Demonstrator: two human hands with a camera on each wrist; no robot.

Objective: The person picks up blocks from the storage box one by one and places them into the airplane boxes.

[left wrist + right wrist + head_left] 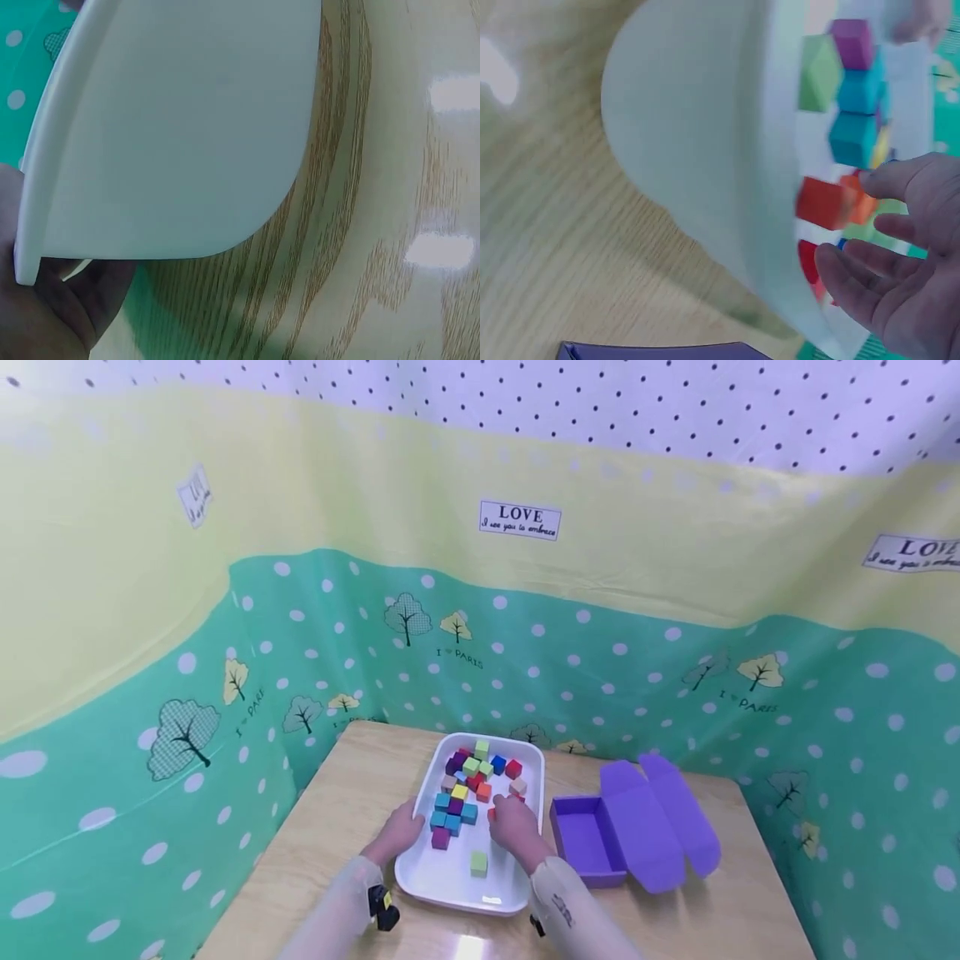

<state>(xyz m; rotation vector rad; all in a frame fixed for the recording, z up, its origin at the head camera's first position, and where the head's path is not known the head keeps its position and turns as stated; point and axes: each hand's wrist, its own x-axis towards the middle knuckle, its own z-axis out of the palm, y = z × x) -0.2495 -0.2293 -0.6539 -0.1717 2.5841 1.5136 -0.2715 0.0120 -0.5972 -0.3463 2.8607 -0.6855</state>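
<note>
A white tray (480,893) holds several small coloured cubes, mostly gathered in its far and left parts. My left hand (397,832) grips the tray's left rim; in the left wrist view, its fingers (101,296) reach beneath the tray's side. Over the tray's right half is my right hand (517,828), its thumb and fingers spread apart with nothing between them in the right wrist view. Nearest to them is an orange-red cube (825,202). A light green cube (478,862) lies alone toward the near end, and a magenta cube (440,838) borders the blue ones.
To the right of the tray stands a purple box (588,843) with its lid (652,835) folded back to the right. Both rest on a wooden table (360,768). A patterned green and yellow curtain (525,652) encloses the back and sides.
</note>
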